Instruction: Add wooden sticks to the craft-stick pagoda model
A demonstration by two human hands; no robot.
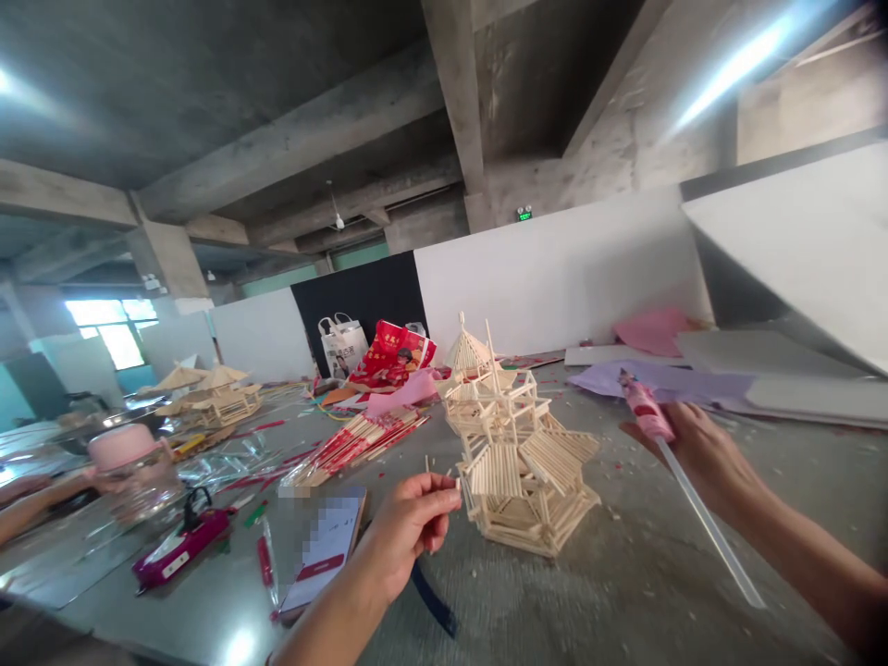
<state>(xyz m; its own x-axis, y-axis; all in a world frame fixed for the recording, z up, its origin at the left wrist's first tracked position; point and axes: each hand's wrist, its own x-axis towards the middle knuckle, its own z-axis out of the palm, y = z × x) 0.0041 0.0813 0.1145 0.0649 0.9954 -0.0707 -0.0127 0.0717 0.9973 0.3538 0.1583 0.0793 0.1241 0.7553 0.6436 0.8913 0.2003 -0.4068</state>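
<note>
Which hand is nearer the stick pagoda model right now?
Left. The left hand, pinching a short stick, sits just beside the pagoda model; the right hand, gripping a glue gun, is farther off.

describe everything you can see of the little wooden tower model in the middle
The stick-built tower looks made of pale thin wooden sticks, stacked in tiers with slatted, flared roofs and open lattice frames between them. A cone-shaped top and a bare vertical stick rise at its upper left. It stands upright on the grey table, on a wide layered base. The left hand holds a short stick close to its lower left side; whether they touch is unclear.
</note>
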